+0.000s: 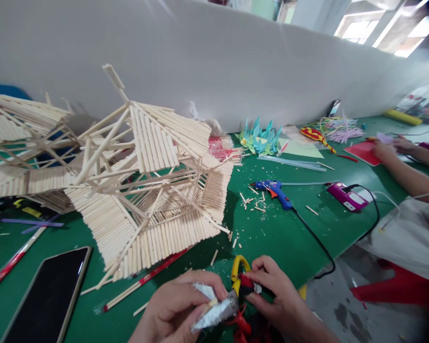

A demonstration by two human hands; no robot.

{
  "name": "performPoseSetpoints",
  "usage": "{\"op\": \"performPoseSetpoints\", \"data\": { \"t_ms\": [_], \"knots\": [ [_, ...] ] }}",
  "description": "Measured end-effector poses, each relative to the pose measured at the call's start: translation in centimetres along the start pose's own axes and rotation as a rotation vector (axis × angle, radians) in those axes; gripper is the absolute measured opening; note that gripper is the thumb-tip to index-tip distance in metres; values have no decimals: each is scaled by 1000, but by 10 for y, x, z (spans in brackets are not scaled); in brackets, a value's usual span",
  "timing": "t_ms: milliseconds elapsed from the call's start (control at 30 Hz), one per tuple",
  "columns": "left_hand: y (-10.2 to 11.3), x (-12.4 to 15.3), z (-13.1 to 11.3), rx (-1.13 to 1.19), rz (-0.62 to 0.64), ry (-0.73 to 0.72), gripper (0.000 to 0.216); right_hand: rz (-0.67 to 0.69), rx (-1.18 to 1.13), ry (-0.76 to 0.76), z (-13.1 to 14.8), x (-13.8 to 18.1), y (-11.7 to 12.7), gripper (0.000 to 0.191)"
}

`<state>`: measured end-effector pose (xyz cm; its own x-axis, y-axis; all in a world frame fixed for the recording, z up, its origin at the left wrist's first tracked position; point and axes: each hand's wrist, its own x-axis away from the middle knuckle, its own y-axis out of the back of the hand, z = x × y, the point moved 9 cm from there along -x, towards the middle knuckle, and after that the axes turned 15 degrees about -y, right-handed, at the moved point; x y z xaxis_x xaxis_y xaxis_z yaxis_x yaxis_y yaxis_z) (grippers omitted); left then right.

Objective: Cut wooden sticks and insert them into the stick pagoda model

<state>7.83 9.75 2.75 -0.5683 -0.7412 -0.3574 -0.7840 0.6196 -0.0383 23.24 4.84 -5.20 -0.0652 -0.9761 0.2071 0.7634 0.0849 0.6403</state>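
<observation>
1. Pliers (240, 281), one pair, yellow and red handles, gripped in my closed right hand (277, 297).
2. Left hand (180, 305) pinches one silvery scrap (214, 312) against them.
3. One glue gun (275, 190) lies beyond, on the tabletop (279, 238).

Green counter (279, 238) is pretty cluttered: big stick model (146, 190) in the middle, black phone (46, 295) near the front edge, blue glue gun (275, 190) and purple box (346, 197) further right, teal paper shapes (260, 136) along the back edge.
</observation>
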Motion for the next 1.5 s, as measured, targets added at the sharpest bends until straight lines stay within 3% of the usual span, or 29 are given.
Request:
{"op": "performPoseSetpoints", "data": {
  "t_ms": [100,233,367,433,567,733,933,1067,1267,1500],
  "knots": [
    [-1,-4,1,22,8,-15,13,13,-109,-14,1,7,12,38],
    [0,-9,2,40,9,-37,10,119,-188,80,21,19,19,58],
    [-1,-10,6,19,31,-12,15,39,-192,65,25,21,27,57],
    [-1,-9,6,8,41,-13,18,23,-174,58,24,21,25,60],
    [-1,-6,10,11,44,-15,15,116,-41,102,29,20,9,77],
    [-2,-4,14,47,35,-2,13,109,84,-21,28,10,-8,61],
    [-3,-8,8,49,33,-14,14,13,13,-113,20,-1,-19,35],
    [-7,-12,6,93,26,-12,13,62,-147,-87,18,-2,-28,40],
    [-9,-19,-3,92,-27,-43,14,97,-303,-194,-8,-8,-43,50],
    [-5,-14,-5,-188,-85,18,22,166,-434,-523,-57,-13,-56,39]
  ]
}}
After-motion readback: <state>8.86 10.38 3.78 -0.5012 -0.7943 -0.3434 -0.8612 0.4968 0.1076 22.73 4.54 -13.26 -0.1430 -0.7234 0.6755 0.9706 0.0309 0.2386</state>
